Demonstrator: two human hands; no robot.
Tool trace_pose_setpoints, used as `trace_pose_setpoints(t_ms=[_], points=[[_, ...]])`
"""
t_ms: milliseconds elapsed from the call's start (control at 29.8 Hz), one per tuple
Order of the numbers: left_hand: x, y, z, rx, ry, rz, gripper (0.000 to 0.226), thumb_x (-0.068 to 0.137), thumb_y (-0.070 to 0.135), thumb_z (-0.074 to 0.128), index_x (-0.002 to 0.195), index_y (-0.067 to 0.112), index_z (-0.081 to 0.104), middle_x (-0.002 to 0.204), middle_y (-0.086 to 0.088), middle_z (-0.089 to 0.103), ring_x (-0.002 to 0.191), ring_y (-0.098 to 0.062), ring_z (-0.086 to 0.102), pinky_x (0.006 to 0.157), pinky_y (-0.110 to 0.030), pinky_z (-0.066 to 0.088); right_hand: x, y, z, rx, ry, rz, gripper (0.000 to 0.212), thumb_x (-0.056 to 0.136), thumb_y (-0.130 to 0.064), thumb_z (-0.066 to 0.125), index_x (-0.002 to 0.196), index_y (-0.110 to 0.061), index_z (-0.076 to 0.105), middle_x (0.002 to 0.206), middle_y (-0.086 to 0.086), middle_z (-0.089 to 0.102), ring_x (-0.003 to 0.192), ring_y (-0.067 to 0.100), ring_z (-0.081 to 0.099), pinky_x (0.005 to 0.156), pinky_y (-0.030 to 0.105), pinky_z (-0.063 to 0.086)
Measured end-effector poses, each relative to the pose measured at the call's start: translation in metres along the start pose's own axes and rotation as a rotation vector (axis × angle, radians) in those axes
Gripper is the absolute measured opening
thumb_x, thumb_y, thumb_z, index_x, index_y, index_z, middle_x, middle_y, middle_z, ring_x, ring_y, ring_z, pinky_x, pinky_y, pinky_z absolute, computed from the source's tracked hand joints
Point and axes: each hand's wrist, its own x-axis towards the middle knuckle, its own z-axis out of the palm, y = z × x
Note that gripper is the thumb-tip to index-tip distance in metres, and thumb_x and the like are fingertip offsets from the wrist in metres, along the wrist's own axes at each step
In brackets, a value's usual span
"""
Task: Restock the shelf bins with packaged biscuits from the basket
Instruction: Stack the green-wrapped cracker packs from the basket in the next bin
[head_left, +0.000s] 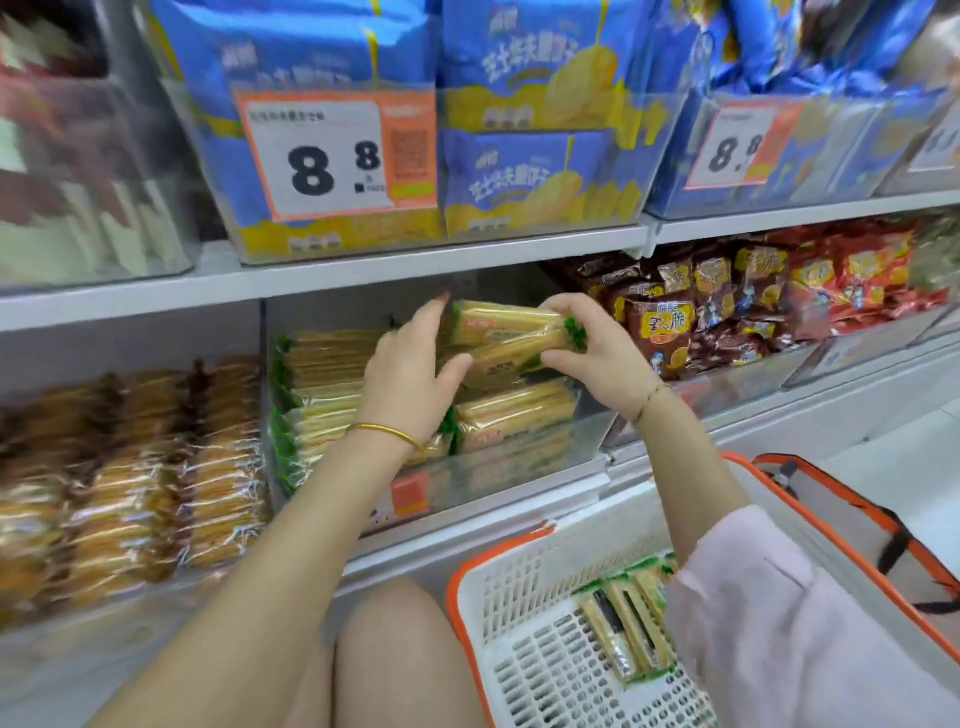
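Both hands hold a small stack of yellow biscuit packets with green ends (506, 338) above a clear shelf bin (498, 467) on the lower shelf. My right hand (597, 348) grips the packets' right ends, fingers curled round them. My left hand (410, 374) presses against their left side, thumb under the stack and fingers spread. The bin holds several more of the same packets (322, 384), stacked at left and front. A white basket with an orange rim (524, 577) sits at lower right, with a few biscuit packets (623, 629) lying in it.
Left of the bin are stacked brown biscuit packs (130, 478). To the right a bin holds brown and red snack bags (727, 306). The upper shelf carries blue and yellow bags (519, 130) behind 8.8 price tags (322, 156). My knee (395, 654) is below, an orange-trimmed bag (857, 525) at right.
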Motion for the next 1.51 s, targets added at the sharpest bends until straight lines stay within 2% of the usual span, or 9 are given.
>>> trace_pose_setpoints(t_ms=[201, 369, 469, 603, 804, 972, 1139, 1273, 1508], points=[[0.006, 0.0, 0.007, 0.27, -0.054, -0.036, 0.056, 0.095, 0.033, 0.049, 0.146, 0.031, 0.024, 0.128, -0.008, 0.056, 0.119, -0.035, 0.045, 0.097, -0.047, 0.036, 0.005, 0.017, 0.01, 0.199, -0.173, 0.176, 0.041, 0.083, 0.009, 0.055, 0.112, -0.019, 0.048, 0.098, -0.009, 0.05, 0.086, 0.005, 0.051, 0.074, 0.017, 0.047], [0.013, 0.011, 0.005, 0.197, 0.013, 0.008, 0.027, 0.097, 0.032, 0.045, 0.122, 0.028, 0.05, 0.112, -0.004, 0.061, 0.109, -0.032, 0.05, 0.093, -0.044, 0.033, 0.005, 0.02, 0.012, 0.389, -0.018, 0.19, 0.042, 0.077, 0.014, 0.045, 0.096, -0.022, 0.056, 0.092, -0.005, 0.055, 0.081, 0.006, 0.055, 0.072, 0.024, 0.045], [0.014, 0.011, 0.004, 0.177, -0.001, 0.004, 0.022, 0.097, 0.031, 0.045, 0.117, 0.026, 0.052, 0.107, -0.002, 0.063, 0.105, -0.029, 0.052, 0.093, -0.043, 0.032, 0.004, 0.021, 0.014, 0.465, 0.01, 0.215, 0.031, 0.072, -0.003, 0.047, 0.094, -0.022, 0.059, 0.093, -0.005, 0.056, 0.083, 0.007, 0.055, 0.073, 0.026, 0.045], [0.008, -0.002, 0.013, 0.259, -0.15, -0.075, 0.019, 0.096, 0.031, 0.046, 0.114, 0.025, 0.052, 0.105, -0.001, 0.064, 0.107, -0.027, 0.052, 0.093, -0.041, 0.031, 0.004, 0.022, 0.021, 0.227, -0.063, 0.283, 0.021, 0.092, -0.031, 0.053, 0.111, -0.023, 0.058, 0.11, -0.009, 0.057, 0.105, 0.009, 0.053, 0.09, 0.027, 0.041], [0.004, -0.003, 0.012, 0.324, -0.141, -0.097, 0.02, 0.092, 0.027, 0.046, 0.11, 0.022, 0.053, 0.092, 0.003, 0.056, 0.105, -0.024, 0.05, 0.094, -0.04, 0.03, 0.003, 0.021, 0.026, -0.011, 0.003, 0.318, 0.034, 0.094, -0.027, 0.053, 0.125, -0.013, 0.053, 0.117, 0.001, 0.055, 0.104, 0.011, 0.05, 0.084, 0.023, 0.038], [0.005, -0.004, 0.009, 0.425, -0.187, -0.124, 0.028, 0.091, 0.038, 0.041, 0.098, 0.024, 0.063, 0.121, 0.0, 0.053, 0.117, -0.027, 0.038, 0.096, -0.042, 0.029, -0.001, 0.018, 0.029, -0.064, -0.027, 0.292, 0.036, 0.095, -0.027, 0.051, 0.127, -0.013, 0.055, 0.123, 0.001, 0.057, 0.113, 0.014, 0.051, 0.095, 0.029, 0.043], [0.002, -0.008, 0.012, 0.458, -0.151, -0.112, 0.031, 0.097, 0.03, 0.037, 0.11, 0.024, 0.065, 0.138, -0.003, 0.044, 0.129, -0.029, 0.03, 0.103, -0.043, 0.026, -0.001, 0.014, 0.032, -0.102, -0.031, 0.277, 0.035, 0.095, -0.027, 0.05, 0.128, -0.014, 0.053, 0.123, 0.0, 0.057, 0.11, 0.012, 0.05, 0.094, 0.027, 0.042], [0.001, -0.007, 0.015, 0.489, -0.171, -0.115, 0.033, 0.098, 0.028, 0.034, 0.114, 0.026, 0.063, 0.139, -0.004, 0.044, 0.129, -0.03, 0.029, 0.103, -0.042, 0.027, -0.002, 0.013, 0.033, -0.098, -0.012, 0.266, 0.029, 0.092, -0.027, 0.056, 0.119, -0.016, 0.06, 0.118, 0.001, 0.059, 0.108, 0.014, 0.053, 0.097, 0.033, 0.045], [-0.005, -0.01, 0.018, 0.505, -0.148, -0.079, 0.035, 0.099, 0.033, 0.03, 0.116, 0.025, 0.059, 0.132, -0.005, 0.046, 0.125, -0.028, 0.031, 0.101, -0.042, 0.027, -0.002, 0.012, 0.031, -0.093, 0.074, 0.229, 0.033, 0.09, -0.028, 0.058, 0.12, -0.016, 0.06, 0.115, 0.002, 0.059, 0.101, 0.01, 0.052, 0.091, 0.027, 0.045]])
